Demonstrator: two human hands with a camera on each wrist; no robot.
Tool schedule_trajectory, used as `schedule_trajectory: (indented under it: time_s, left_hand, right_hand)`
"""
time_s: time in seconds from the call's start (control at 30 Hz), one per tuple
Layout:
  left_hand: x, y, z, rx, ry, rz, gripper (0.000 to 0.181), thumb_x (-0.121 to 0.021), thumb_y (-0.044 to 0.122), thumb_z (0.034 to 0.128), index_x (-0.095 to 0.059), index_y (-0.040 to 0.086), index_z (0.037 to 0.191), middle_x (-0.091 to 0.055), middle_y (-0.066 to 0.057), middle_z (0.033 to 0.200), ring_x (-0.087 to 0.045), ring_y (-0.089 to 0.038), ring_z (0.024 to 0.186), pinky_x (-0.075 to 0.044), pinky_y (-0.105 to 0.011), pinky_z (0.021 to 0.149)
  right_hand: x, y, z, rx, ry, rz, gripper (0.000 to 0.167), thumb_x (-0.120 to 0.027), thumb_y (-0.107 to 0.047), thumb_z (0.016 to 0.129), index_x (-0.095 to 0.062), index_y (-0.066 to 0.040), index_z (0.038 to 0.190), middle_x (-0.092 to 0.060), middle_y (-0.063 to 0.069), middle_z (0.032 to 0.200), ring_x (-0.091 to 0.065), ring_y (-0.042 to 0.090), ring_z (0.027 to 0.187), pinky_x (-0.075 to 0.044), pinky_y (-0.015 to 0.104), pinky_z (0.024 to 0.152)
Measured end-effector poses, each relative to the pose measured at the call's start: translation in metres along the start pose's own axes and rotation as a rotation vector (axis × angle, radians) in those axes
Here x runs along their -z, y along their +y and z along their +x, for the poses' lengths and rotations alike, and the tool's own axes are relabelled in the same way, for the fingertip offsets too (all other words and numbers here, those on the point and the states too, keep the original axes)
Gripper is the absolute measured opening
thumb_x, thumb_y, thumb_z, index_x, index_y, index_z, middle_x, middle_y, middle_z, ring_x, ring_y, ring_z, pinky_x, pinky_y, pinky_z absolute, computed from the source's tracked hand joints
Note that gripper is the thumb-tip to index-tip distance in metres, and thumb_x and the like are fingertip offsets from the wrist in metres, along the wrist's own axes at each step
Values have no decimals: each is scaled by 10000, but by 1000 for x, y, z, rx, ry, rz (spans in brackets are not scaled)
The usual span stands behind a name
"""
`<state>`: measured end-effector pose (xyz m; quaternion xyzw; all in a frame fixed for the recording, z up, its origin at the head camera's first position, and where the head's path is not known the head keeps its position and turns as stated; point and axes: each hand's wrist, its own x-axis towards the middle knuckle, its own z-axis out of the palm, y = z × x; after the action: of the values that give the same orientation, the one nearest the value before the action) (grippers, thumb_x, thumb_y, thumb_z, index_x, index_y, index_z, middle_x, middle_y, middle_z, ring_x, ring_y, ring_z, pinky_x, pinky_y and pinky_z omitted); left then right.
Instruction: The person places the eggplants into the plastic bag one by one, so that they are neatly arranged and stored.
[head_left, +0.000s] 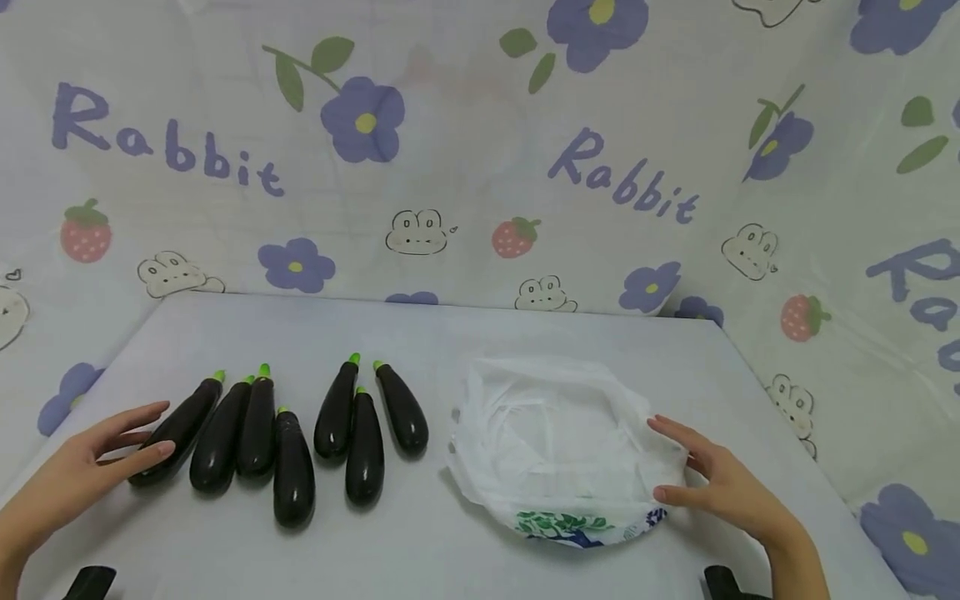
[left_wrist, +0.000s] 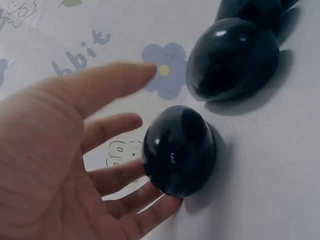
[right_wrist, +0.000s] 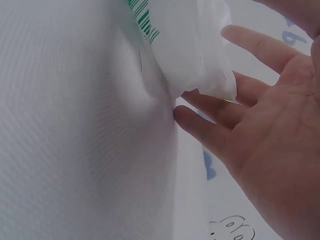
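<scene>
Dark eggplants with bright green stem ends lie on the white table, and my left hand (head_left: 93,467) is at the leftmost eggplant (head_left: 180,429). In the left wrist view its fingers spread along the far side of that eggplant (left_wrist: 179,150), partly hidden by it, while the thumb stands apart from it. A white plastic bag (head_left: 555,433) with a green and blue print lies spread out to the right. My right hand (head_left: 720,483) is at the bag's right edge, fingers extended. From the right wrist, some fingertips pass behind the bag's edge (right_wrist: 200,55); firm contact is unclear.
Several more eggplants stand in two loose groups, among them a front one (head_left: 294,471) and a right one (head_left: 402,412). A patterned cloth (head_left: 465,150) hangs behind the table (head_left: 420,550). Dark objects (head_left: 90,583) show at the bottom edge.
</scene>
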<state>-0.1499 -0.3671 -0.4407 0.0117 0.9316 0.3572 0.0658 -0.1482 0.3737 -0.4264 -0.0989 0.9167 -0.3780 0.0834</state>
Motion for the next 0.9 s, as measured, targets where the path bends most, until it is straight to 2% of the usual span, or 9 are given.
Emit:
schedule_trajectory:
  time_s: [0.07, 0.13, 0.23, 0.37, 0.47, 0.63, 0.73, 0.8, 0.9]
  left_hand:
    - [0, -1, -1, 21, 2, -3, 778, -620, 451, 1046, -299, 63, 1639, -338, -339, 1613, -535, 76, 1140, -563, -502, 879]
    - [-1, -2, -1, 38, 3, -12, 799, -613, 464, 1047, -282, 45, 1640, -325, -353, 1612, -607, -192, 1253, -519, -660, 880]
    - [-3, -3, 1, 42, 7, -15, 807, -616, 465, 1045, -285, 22, 1632, -353, -370, 1588, -489, -577, 1310, -503, -696, 869]
    - [-5, -9, 5, 29, -2, -1, 805, -659, 455, 1023, -331, 23, 1618, -434, -365, 1540, -673, -218, 1138, -563, -520, 828]
    - [-5, -13, 6, 13, -19, -2, 803, -680, 459, 1008, -343, 71, 1625, -523, -280, 1507, -551, 139, 1019, -550, -327, 773]
    - [-7, -16, 4, -11, -42, -74, 761, -707, 405, 1002, -363, 139, 1627, -558, 269, 1307, -617, 125, 949, -520, -255, 694]
    - [-8, -17, 1, -11, -49, -109, 744, -712, 367, 1004, -370, 140, 1625, -470, 432, 1179, -669, 31, 917, -534, -300, 665]
    - [-7, -17, 0, -14, -45, -119, 730, -711, 347, 1007, -377, 144, 1624, -504, 393, 1198, -674, 23, 920, -558, -307, 674]
    - [-6, -17, -2, -28, -39, -128, 718, -704, 315, 1015, -371, 144, 1628, -636, 67, 1379, -626, 117, 966, -588, -307, 699]
  right_hand:
    - [0, 1, 1, 10, 8, -7, 874, -861, -318, 858, -422, -174, 1600, -329, 204, 1676, -286, 524, 1502, -333, 724, 1129]
    - [0, 1, 1, 15, 24, -25, 864, -861, -324, 860, -429, -196, 1598, -353, 177, 1671, -334, 453, 1506, -405, 604, 1151]
    - [1, 3, 0, 23, 42, -22, 839, -860, -312, 865, -446, -220, 1589, -381, 143, 1661, -390, 123, 1490, -463, 285, 1111]
    - [3, 5, -3, 14, 36, 21, 811, -849, -295, 881, -452, -245, 1586, -384, 134, 1660, -300, -241, 1302, -366, 54, 1000]
    - [5, 6, -5, 17, 40, 19, 799, -843, -284, 887, -454, -251, 1585, -393, 135, 1653, -283, -283, 1264, -364, 43, 992]
    - [5, 8, -8, 20, 45, 8, 787, -836, -262, 894, -456, -253, 1582, -400, 139, 1646, -288, -287, 1263, -368, 41, 986]
    - [3, 7, -7, 14, 36, 16, 791, -831, -265, 898, -446, -267, 1589, -392, 137, 1651, -290, -287, 1254, -369, 45, 987]
    - [2, 7, -6, 16, 34, 11, 788, -828, -266, 901, -445, -268, 1590, -396, 135, 1649, -290, -286, 1252, -371, 48, 987]
    - [0, 6, -3, 9, 33, -4, 782, -826, -273, 902, -448, -277, 1587, -403, 130, 1646, -328, -221, 1308, -367, 45, 986]
